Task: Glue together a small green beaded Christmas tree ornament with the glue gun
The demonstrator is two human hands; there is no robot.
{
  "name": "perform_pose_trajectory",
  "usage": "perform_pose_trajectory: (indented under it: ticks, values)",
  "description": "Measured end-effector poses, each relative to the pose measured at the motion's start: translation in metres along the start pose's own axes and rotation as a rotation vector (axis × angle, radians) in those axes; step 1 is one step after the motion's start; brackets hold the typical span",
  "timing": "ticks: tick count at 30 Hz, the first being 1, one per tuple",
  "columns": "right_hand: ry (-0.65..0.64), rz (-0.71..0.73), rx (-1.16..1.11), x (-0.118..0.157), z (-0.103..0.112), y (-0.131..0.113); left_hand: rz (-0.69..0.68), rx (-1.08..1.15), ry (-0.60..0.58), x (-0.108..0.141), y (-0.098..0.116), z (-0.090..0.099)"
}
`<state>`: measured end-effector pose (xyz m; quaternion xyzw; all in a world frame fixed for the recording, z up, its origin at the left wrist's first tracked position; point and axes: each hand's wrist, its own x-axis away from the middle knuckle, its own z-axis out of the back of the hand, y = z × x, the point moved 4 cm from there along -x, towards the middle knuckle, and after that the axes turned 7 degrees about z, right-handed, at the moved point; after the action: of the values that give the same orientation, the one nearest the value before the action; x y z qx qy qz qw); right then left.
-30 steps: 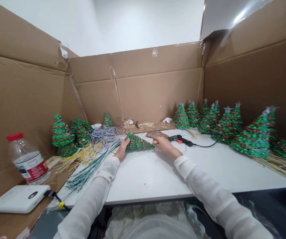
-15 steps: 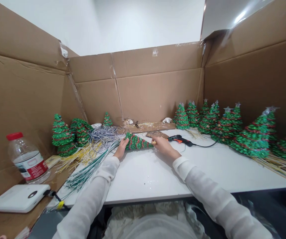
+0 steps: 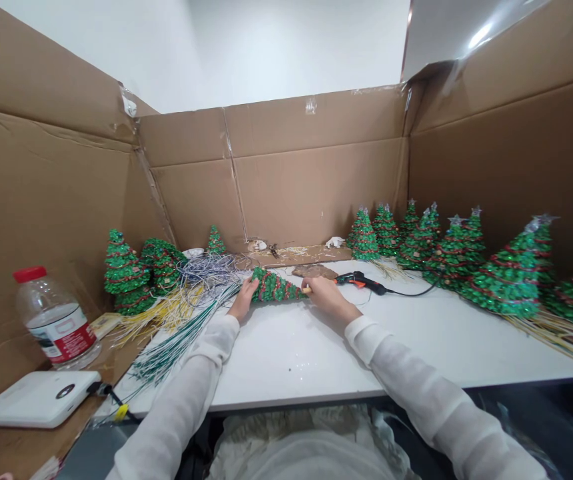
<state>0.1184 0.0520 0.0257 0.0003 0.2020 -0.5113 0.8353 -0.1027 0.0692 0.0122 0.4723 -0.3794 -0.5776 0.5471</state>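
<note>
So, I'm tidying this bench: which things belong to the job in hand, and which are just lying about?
Likely the job's:
green tree held sideways
starred trees
wire strands
corded black-and-orange tool

Probably just lying about:
red-capped bottle
white device

a craft workshop — glue gun point(image 3: 374, 285), loose wires point(image 3: 176, 340), green trees point(image 3: 276, 287)

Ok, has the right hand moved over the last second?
Yes, slightly: the right hand has shifted a little to the left, judged against the black-and-orange tool lying on the white table.
</note>
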Motion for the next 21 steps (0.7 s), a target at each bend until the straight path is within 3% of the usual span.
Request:
perform_pose_trajectory:
  ticks: [13, 21]
  values:
    - [0.008, -0.043, -0.001, 0.002, -0.006, -0.004, 0.027, -0.011, 0.025, 0.003, 0.003, 0.001]
    - [0.035, 0.023, -0.05, 0.0, -0.01, 0.0, 0.024, 0.006, 0.014, 0.004, 0.004, 0.002]
